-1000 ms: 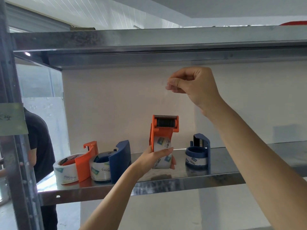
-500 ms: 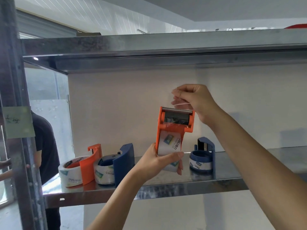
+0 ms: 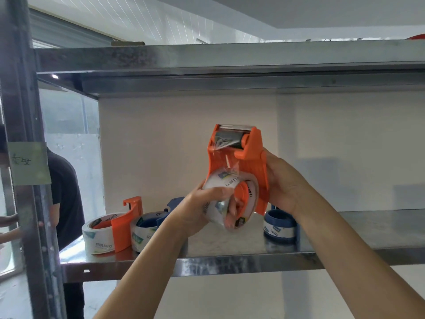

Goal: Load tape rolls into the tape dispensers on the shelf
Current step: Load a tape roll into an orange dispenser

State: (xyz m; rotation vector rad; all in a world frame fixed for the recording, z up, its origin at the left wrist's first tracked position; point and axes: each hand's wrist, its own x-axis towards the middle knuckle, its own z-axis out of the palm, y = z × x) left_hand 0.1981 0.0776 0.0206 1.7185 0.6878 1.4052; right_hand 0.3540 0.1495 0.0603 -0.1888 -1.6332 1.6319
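1. Our left hand (image 3: pixel 202 210) curls round the tape roll (image 3: pixel 226 184).
2. Our right hand (image 3: pixel 282 183) grips the orange dispenser (image 3: pixel 255 155) from 3 o'clock.
3. Roll sits inside that dispenser, held above the shelf (image 3: pixel 230 261).
4. On shelf: blue dispenser (image 3: pixel 278 224) at 4 o'clock, second orange dispenser (image 3: pixel 127 223) at 8.

The shelf (image 3: pixel 230 263) is bare metal, shiny and mottled (it mirrors what stands on it). The orange dispenser (image 3: pixel 253 164) at mid-frame is matt ribbed plastic, its blade (image 3: pixel 234 127) bright metal. The tape roll (image 3: pixel 226 180) is glossy clear film. The note (image 3: pixel 30 162) at far left is matt paper.
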